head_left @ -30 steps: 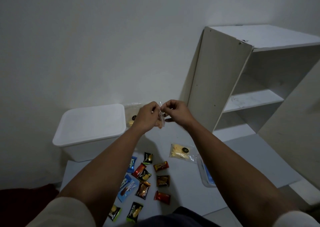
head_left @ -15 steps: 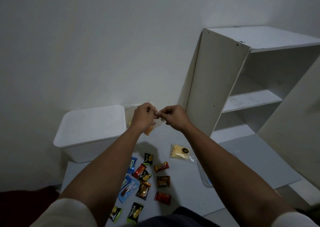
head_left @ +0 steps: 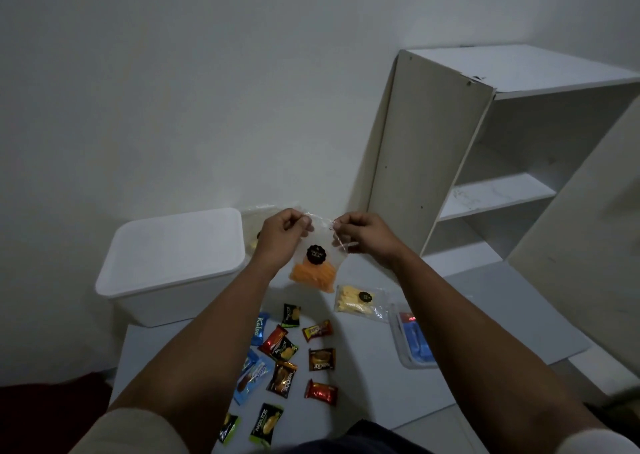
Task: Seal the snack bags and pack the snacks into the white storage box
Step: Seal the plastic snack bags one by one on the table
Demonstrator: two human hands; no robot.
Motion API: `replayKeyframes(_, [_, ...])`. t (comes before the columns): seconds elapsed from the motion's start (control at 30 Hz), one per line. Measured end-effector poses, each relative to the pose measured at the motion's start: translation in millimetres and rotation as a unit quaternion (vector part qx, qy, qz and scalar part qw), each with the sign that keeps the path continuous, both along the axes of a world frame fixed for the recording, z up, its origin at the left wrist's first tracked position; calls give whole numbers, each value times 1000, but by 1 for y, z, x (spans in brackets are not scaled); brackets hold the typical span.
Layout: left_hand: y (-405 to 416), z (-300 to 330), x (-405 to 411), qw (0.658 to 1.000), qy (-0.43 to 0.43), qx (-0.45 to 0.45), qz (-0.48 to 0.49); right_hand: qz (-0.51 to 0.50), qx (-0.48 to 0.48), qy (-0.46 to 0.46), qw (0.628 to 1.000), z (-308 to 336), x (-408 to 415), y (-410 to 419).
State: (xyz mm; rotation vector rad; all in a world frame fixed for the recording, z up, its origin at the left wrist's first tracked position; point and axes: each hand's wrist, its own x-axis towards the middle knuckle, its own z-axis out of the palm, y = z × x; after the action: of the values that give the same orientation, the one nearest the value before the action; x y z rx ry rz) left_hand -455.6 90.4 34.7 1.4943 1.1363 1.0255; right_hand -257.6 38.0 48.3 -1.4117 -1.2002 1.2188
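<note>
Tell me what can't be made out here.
Head view only:
- White storage box: its lid hides the inside.
- Clear bag: whether the top strip is sealed; left hand and right hand cover its corners.
- Blue tray: right forearm covers part.

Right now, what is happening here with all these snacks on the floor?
A person is holding a clear bag of orange snacks up by its top edge, the left hand and right hand pinching the two corners, apparently to seal it. The white storage box sits closed to the left. A bag of yellow snacks and many small wrapped snacks lie on the floor, not yet packed.
</note>
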Motion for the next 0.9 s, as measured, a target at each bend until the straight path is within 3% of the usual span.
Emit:
replayKeyframes(0.1, [1, -12, 14, 998, -51, -39, 18, -42, -22, 57, 997, -20, 6, -6])
replayKeyframes(0.27, [9, -33, 38, 981, -136, -128, 41, -66, -62, 43, 995, -74, 11, -4])
replayKeyframes(0.43, [30, -72, 59, 985, -44, -164, 40, -129, -89, 63, 986, -97, 27, 26])
replayKeyframes(0.6, [61, -121, 81, 948, 62, -310, 24, -108, -117, 59, 985, -123, 50, 88])
replayKeyframes(0.7, [91, -149, 97, 912, -1, -405, 58, -90, -140, 46, 985, -150, 60, 138])
replayKeyframes(0.9, [166, -213, 124, 878, -80, -424, 208, -67, -166, 20, 984, -209, 67, 234])
